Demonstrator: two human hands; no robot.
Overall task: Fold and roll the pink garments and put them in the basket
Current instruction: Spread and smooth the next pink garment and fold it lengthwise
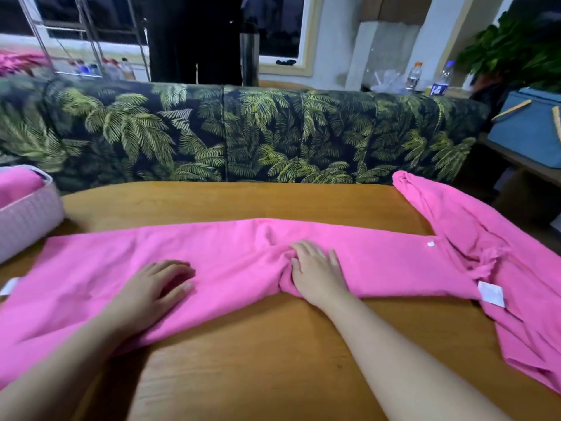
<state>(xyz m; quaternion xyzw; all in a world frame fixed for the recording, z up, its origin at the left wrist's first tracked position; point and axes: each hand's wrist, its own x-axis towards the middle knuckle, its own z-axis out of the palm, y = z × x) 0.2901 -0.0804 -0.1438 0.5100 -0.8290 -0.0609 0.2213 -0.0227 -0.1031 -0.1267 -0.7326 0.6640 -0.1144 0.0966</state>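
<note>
A long pink garment (230, 253) lies flat across the wooden table (273, 344), folded into a wide band. My left hand (151, 287) rests flat on its left half with fingers spread. My right hand (315, 271) presses on its middle, where the cloth bunches under the fingertips. A second pink garment (498, 238) with a white label lies crumpled at the right end of the table. At the left edge stands a pale pink woven basket (27, 220) with pink cloth inside.
A sofa back (243, 132) with a palm-leaf print runs right behind the table. A blue box (531, 129) sits on a side table at the right. Bottles and a plant stand further back.
</note>
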